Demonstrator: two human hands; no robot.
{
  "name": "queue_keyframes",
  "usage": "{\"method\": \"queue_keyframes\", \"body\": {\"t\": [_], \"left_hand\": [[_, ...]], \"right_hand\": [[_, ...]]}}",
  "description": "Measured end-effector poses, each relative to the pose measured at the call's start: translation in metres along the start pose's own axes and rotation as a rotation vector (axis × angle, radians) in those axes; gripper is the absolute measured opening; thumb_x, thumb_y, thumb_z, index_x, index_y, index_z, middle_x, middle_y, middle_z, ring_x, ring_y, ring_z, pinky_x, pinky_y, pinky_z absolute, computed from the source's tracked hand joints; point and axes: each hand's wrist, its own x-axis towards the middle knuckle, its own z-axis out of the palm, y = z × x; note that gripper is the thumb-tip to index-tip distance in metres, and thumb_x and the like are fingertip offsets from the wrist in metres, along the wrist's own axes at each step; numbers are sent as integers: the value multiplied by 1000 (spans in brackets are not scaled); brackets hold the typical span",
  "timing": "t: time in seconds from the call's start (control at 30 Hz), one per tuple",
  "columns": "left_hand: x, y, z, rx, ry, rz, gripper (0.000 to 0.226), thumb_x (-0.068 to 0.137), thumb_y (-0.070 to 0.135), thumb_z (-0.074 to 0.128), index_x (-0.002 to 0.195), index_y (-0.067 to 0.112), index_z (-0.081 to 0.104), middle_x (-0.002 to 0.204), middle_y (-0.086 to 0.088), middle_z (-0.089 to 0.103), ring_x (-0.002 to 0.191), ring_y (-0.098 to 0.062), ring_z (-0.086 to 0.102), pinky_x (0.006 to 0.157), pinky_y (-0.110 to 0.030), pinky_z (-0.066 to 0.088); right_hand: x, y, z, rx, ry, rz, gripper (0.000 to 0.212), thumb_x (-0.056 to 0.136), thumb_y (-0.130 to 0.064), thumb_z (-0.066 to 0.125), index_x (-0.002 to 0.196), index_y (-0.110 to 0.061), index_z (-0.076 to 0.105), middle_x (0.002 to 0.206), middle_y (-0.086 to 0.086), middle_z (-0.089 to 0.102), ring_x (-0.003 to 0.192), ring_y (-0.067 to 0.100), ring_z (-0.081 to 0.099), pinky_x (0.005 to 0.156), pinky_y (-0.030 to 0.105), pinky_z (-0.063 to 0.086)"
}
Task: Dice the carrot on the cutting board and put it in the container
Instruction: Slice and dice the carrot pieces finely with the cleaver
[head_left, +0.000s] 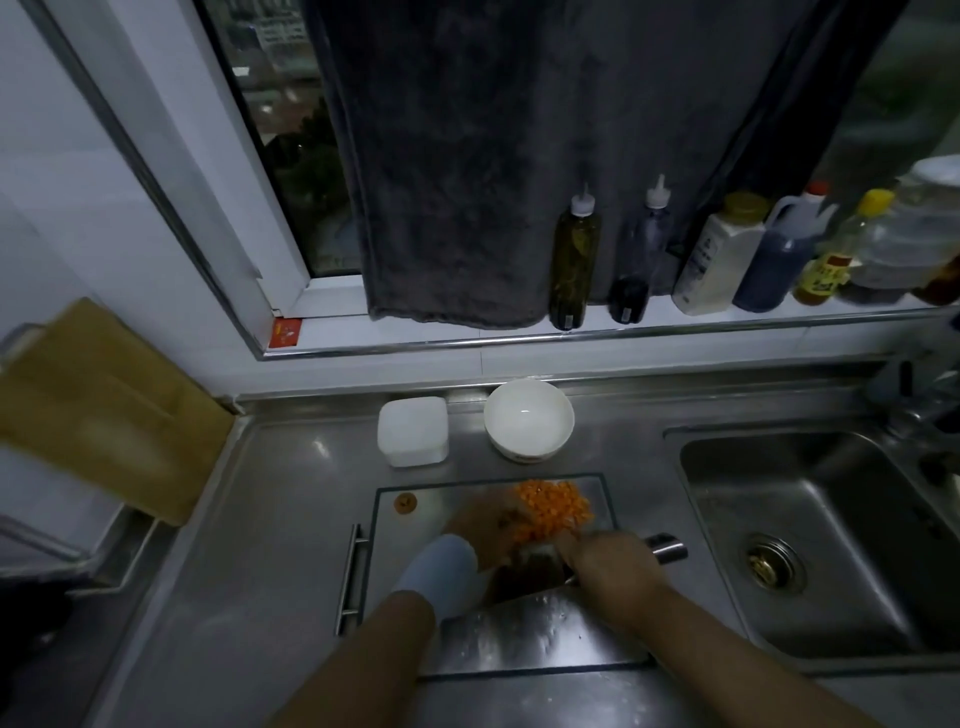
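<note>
Your right hand (613, 564) is wrapped round the knife (667, 550) handle. Your left hand (485, 519) touches the diced carrot (553, 506), but blur hides how its fingers lie. The carrot is heaped just beyond the grip, near the cutting board (410, 535) edge. A hurried scoop risks spilling dice short of the container (413, 431) farther beyond.

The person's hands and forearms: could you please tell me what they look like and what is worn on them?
Both forearms are bare, with no sleeves in view. The left hand has a pale blue band or cuff round the wrist; its material is unclear. The right hand wears nothing I can see.
</note>
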Motion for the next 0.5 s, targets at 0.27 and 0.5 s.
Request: {"method": "queue_keyframes", "body": {"t": [0.27, 0.5], "left_hand": [[-14, -24, -18, -128, 98, -203, 27, 92, 13, 54, 115, 21, 66, 111, 4, 63, 104, -16, 58, 87, -21, 40], [-44, -66, -55, -515, 659, -386, 27, 95, 6, 46, 97, 16, 70, 95, 3, 64, 65, 12, 60, 59, 1, 41]], "right_hand": [[3, 11, 2, 147, 56, -8, 26, 92, -34, 53, 115, -24, 49, 106, 0, 66, 97, 22, 63, 77, 32, 45], [16, -12, 28, 558, -66, 129, 19, 94, -45, 53, 89, -27, 54, 82, -9, 57, 74, 9, 54, 56, 22, 36]]}}
